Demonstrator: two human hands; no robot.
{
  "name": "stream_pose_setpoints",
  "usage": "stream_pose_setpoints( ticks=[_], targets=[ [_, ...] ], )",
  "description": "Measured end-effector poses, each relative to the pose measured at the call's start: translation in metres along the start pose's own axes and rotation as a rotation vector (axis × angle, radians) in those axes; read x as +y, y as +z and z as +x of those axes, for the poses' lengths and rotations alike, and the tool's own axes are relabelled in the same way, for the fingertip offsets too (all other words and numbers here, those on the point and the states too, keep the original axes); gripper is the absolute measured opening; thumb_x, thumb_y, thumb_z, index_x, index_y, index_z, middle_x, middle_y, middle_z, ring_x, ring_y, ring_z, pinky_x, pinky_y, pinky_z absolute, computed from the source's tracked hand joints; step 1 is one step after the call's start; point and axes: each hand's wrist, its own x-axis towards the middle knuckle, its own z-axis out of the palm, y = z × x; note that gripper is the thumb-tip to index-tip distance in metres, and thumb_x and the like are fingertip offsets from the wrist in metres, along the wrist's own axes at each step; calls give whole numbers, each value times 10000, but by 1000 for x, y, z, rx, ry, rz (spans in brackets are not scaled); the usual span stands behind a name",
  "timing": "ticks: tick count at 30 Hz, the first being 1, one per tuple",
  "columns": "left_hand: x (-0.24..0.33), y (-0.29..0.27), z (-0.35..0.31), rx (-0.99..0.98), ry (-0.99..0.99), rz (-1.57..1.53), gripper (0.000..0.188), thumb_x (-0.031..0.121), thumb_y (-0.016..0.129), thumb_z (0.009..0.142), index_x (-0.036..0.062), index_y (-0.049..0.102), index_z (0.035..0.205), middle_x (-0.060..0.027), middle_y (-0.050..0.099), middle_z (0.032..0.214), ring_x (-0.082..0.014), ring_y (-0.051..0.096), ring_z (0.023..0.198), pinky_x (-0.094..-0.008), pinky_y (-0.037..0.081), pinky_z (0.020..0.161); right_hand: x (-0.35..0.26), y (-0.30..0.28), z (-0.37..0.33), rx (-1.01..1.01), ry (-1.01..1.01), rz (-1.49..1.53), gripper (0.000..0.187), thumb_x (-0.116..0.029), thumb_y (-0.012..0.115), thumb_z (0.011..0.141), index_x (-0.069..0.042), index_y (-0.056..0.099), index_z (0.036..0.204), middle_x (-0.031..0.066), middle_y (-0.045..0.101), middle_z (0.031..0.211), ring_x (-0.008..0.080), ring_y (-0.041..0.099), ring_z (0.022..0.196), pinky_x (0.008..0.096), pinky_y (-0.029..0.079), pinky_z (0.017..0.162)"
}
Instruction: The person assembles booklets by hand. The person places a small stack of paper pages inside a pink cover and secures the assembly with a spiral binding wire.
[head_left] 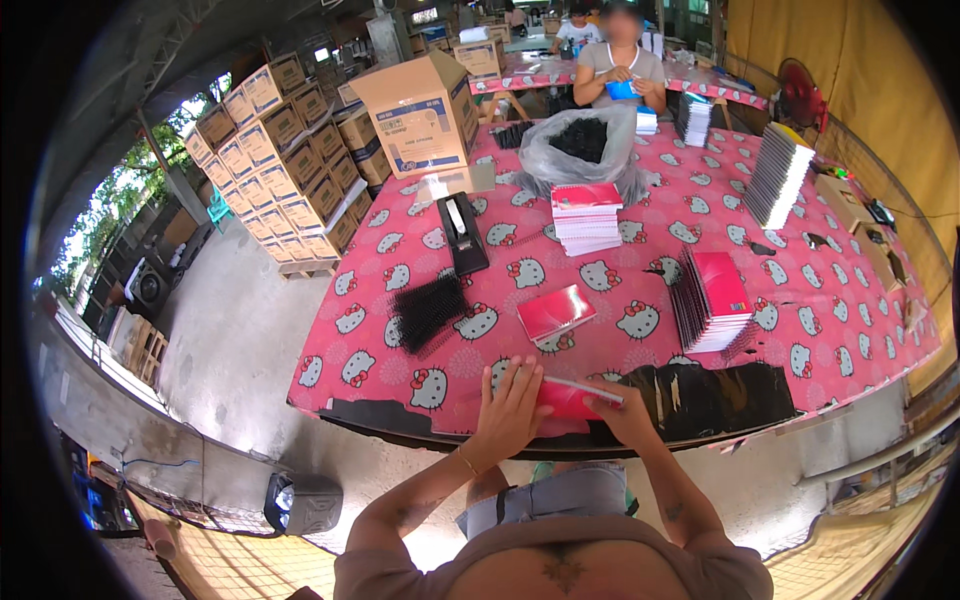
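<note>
Pink notebook [568, 399] lies between both hands [508, 408] [626, 418], touching each.

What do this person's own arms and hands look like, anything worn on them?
Both the left hand and right hand are without gloves. A thin gold-coloured bracelet circles the left wrist. Each forearm bears dark tattoos, their design unclear. Brownish short sleeves cover the upper arms.
</note>
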Motion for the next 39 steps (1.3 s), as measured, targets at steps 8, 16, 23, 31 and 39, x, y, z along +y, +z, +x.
stream_pose_setpoints(
  ticks=[8,16,23,31,39],
  targets=[
    [-36,-19,24,-371,-88,-482,713,427,617,921,-6,416,1452,-194,501,1381,-375,502,1213,-577,378,977,8,1,1,-51,74,41,297,-46,680,933,-21,686,1229,67,704,949,88,563,818,246,479,751],
    [7,-15,22,-96,-78,-20,827,567,526,937,-24,368,1493,-219,345,1566,-359,313,1465,-649,177,1143,-5,14,-12,46,53,105,307,-69,692,930,10,677,1227,25,683,949,87,572,853,254,486,793],
    [19,-2,-12,-180,-53,-77,836,530,551,932,-37,333,1507,-236,311,1585,-385,270,1488,-677,129,1142,-9,20,-7,98,152,266,347,-142,713,927,-4,676,1243,2,675,991,72,584,838,242,508,747],
    [27,-12,-5,-167,-40,-141,865,547,553,925,-46,320,1510,-279,289,1577,-423,269,1480,-705,166,1114,-19,17,-12,150,230,339,306,-102,676,952,2,680,1240,3,677,1049,78,584,890,227,491,793],
    [30,1,-8,-241,-15,-14,927,605,559,885,-51,334,1500,-292,295,1566,-431,250,1485,-691,165,1130,-11,16,-15,95,185,342,316,-66,686,930,14,672,1235,21,689,1025,77,596,916,241,497,809]
  ],
)
